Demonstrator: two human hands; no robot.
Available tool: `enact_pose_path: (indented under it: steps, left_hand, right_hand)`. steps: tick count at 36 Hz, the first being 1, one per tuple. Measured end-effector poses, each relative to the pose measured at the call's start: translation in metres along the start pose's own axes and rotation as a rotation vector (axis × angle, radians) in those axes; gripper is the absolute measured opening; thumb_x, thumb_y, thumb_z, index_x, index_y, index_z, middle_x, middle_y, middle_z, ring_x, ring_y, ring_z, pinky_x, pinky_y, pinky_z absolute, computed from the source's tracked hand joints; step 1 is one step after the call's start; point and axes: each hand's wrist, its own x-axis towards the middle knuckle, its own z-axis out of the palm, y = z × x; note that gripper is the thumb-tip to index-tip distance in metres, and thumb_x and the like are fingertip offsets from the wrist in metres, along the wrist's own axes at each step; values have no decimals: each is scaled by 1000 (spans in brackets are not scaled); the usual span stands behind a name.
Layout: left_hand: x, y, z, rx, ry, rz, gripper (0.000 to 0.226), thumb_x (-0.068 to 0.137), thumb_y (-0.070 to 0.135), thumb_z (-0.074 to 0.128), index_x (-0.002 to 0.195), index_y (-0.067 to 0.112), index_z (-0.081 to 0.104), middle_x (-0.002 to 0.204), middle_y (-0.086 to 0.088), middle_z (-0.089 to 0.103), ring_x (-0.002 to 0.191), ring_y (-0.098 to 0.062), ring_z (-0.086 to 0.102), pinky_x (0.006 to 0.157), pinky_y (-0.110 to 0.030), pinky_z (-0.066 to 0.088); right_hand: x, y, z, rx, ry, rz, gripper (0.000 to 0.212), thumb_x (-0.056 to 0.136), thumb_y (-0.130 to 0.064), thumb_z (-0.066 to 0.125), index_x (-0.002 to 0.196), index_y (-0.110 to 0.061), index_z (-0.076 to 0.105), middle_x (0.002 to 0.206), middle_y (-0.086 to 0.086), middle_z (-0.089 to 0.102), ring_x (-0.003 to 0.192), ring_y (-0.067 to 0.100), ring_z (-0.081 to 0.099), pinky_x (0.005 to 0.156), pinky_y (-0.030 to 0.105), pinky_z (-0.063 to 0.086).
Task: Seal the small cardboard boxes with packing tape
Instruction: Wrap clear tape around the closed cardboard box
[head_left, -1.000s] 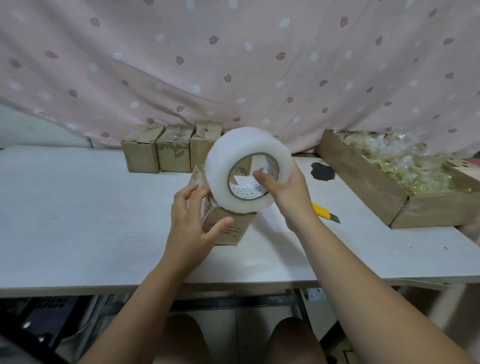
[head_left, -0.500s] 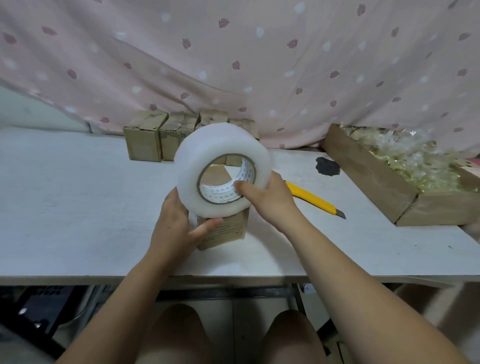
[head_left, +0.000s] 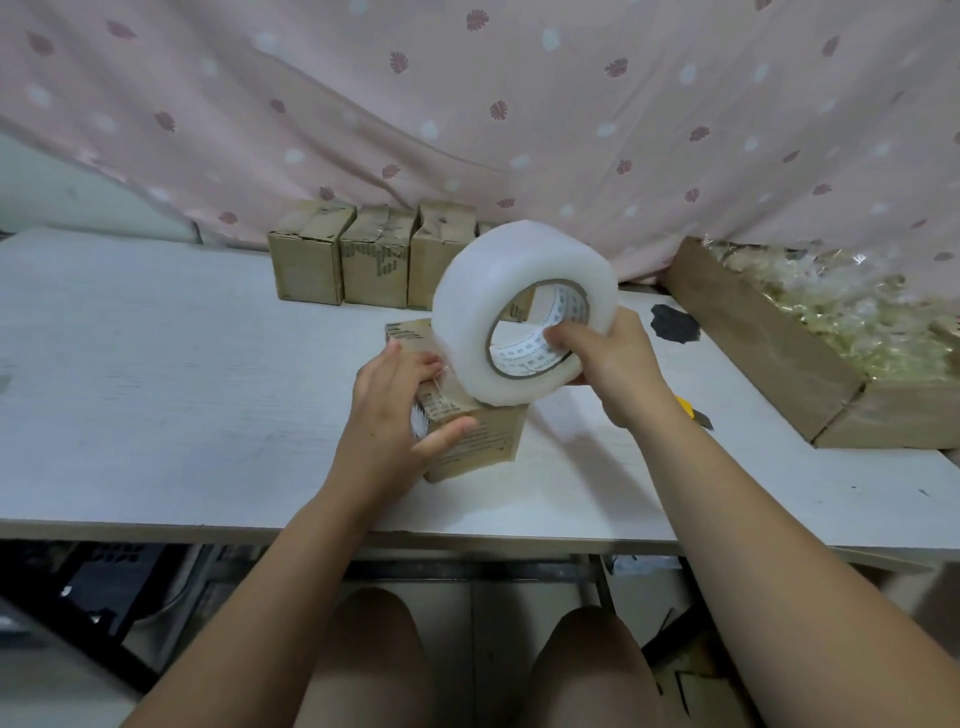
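**Tape roll on the box, a hand on each**

At the back left of the white table (head_left: 156, 395) we see a row of boxes (head_left: 343, 265) standing side by side against the pink curtain (head_left: 467, 104). The fourth one is mostly hidden behind the roll. Nearer us, our left hand (head_left: 395, 415) grips the small cardboard box (head_left: 483, 441), fingers curled over its top and thumb pressed on the near face, so much of the top is covered. The tape roll (head_left: 488, 322) stands on edge just right of that hand, its lower rim touching the box's top. Our right hand (head_left: 618, 369) clamps the roll, thumb hooked inside the core and fingers out of sight behind it. We cannot tell whether a strip of tape runs from roll to box. Right of the wrist, only the tip end of a yellow utility knife (head_left: 693, 410) shows. The cardboard tray (head_left: 753, 332) of crinkled wrappers is cut off at the right edge.
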Motion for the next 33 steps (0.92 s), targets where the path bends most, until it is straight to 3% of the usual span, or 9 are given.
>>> enact_pose_path:
  steps: [5,8,11,15,20,25,33]
  left_hand:
    - [0,2,1,-4,1,-18,74,72,66,50,126,16,53,137,0,49,139,-20,22,106,-34,22]
    - [0,2,2,-1,-2,-4,73,73,66,50,126,15,53,136,0,50,140,-21,21,107,-33,21]
    - [-1,1,3,11,5,13,74,74,64,51,124,10,55,133,-4,52,139,-26,24,107,-35,21]
    - [-1,0,4,22,18,30,73,75,63,52,122,7,56,132,-5,53,138,-27,26,108,-36,22]
    - [-1,2,3,24,11,17,74,74,63,51,123,8,55,133,-5,53,138,-27,27,107,-36,22]
    - [-2,1,3,80,4,28,68,77,61,49,122,11,57,132,-7,53,136,-32,31,104,-38,23]
    - [-1,0,4,83,5,40,62,78,60,51,124,20,62,130,-5,53,134,-34,31,104,-37,23]
  right_hand:
    - [1,-3,0,-76,81,-44,18,60,-27,65,77,-19,66,81,6,68,89,34,67,75,51,57]
    - [1,-3,-1,-153,167,-137,9,71,-26,71,70,-22,63,71,0,63,77,28,63,68,40,50]
    - [3,-2,-7,-174,278,-241,24,82,-16,70,65,-24,56,60,-7,54,63,13,51,61,27,40]
    - [4,3,-22,-230,323,-248,19,85,-20,68,70,-24,57,62,-10,55,60,6,47,56,17,38]
    - [4,11,-30,-188,310,-187,20,86,-21,69,70,-26,58,61,-12,54,57,0,48,60,24,39]
    - [2,4,-28,-162,285,-237,19,86,-20,68,75,-34,59,62,-20,58,67,2,55,66,22,42]
    - [0,-6,-23,-71,276,-239,12,85,-19,67,85,-29,62,77,-16,63,79,6,60,74,26,46]
